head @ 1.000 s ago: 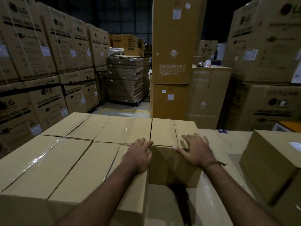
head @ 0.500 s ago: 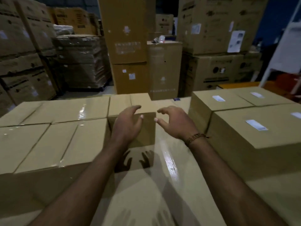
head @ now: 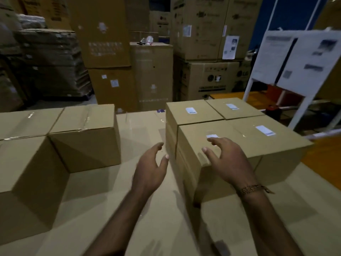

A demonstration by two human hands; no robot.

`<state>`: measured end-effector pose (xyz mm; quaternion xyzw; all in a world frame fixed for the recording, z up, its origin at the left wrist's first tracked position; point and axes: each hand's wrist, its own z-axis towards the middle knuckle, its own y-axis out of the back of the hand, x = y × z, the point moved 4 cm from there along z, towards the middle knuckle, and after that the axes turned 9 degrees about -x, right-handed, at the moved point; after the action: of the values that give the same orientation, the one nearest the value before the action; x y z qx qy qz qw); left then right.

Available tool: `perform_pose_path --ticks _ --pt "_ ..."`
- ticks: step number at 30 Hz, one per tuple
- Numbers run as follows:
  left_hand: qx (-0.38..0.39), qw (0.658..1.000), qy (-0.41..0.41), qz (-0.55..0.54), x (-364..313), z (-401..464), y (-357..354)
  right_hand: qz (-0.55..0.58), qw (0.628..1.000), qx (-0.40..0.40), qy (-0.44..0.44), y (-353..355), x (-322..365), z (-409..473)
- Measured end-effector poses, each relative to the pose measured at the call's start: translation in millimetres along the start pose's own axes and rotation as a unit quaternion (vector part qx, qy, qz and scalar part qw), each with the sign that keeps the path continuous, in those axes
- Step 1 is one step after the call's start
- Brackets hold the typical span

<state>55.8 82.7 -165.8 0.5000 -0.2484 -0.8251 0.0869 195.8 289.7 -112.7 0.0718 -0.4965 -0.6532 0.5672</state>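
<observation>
Hovering at the near right box point(head: 195, 139), left grip point(head: 149, 172) and right grip point(head: 228, 161) are spread apart, holding nothing; grasp and lift not yet done.

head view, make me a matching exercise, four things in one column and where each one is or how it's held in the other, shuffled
Column 1
1. left hand
2. right hand
3. bracelet
4. white notice board

Column 2
a. stands at the far right with papers on it
b. sits on the right wrist
c. fingers spread, beside the left face of the labelled box
d. fingers spread, over the top of that same box

Pairs: 1-c, 2-d, 3-b, 4-a
</observation>
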Motion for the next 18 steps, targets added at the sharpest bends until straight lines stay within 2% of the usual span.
perform_pose_path --ticks 4,8,18 --pt "0.019 0.999 0.030 -0.023 -21 -6 -64 -0.041 0.998 -0.015 -0.034 10 -66 18" --pt "0.036 0.996 0.062 -0.054 -35 -15 -106 -0.079 0.995 0.015 -0.063 11 -107 32" --pt "0.020 0.979 0.170 -0.113 -36 -36 -135 -0.126 0.988 0.076 -0.056 -18 -139 39"
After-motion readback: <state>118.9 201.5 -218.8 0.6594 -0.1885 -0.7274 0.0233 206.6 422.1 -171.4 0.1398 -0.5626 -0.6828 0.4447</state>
